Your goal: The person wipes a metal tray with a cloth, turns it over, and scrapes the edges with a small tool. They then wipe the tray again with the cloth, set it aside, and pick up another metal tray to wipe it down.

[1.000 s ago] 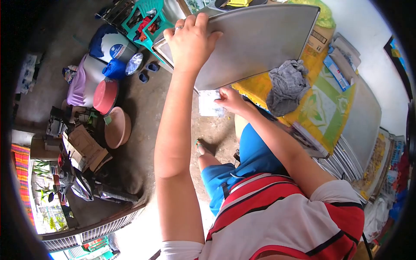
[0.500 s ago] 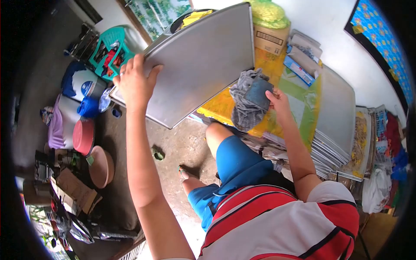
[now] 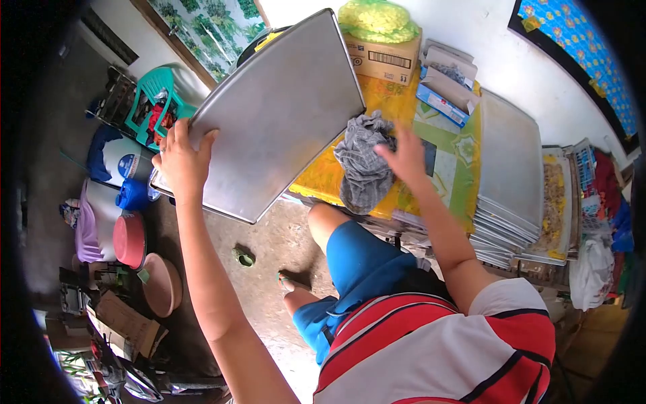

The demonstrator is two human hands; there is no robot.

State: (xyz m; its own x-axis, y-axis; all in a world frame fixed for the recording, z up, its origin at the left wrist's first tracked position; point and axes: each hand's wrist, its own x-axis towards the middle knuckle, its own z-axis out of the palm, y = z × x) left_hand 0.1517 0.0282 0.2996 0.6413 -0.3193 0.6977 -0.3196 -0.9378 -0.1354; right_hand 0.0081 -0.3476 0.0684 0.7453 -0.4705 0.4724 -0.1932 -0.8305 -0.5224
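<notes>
My left hand [image 3: 183,161] grips the left edge of a large metal baking tray [image 3: 282,114], thumb on its face and fingers behind the rim. The tray is held tilted, its right side overlapping the yellow-covered table [image 3: 316,176]. A crumpled grey cloth [image 3: 367,161] lies on the table's near edge, close to the tray's right corner. My right hand [image 3: 404,158], blurred by motion, is beside the cloth with thumb and fingers apart and nothing between them. Just behind it on the table is a dark flat square piece [image 3: 428,156], partly hidden by the hand.
A stack of metal trays [image 3: 508,168] stands to the right. Behind the cloth are an open blue-and-white box [image 3: 444,94] and a cardboard box [image 3: 383,59]. A green chair [image 3: 156,87], a red basin [image 3: 129,239] and a pink basin [image 3: 161,286] are at left.
My right hand has let go of the dark square piece, which now lies on the table, and moved left toward the cloth. My left hand still holds the tray.
</notes>
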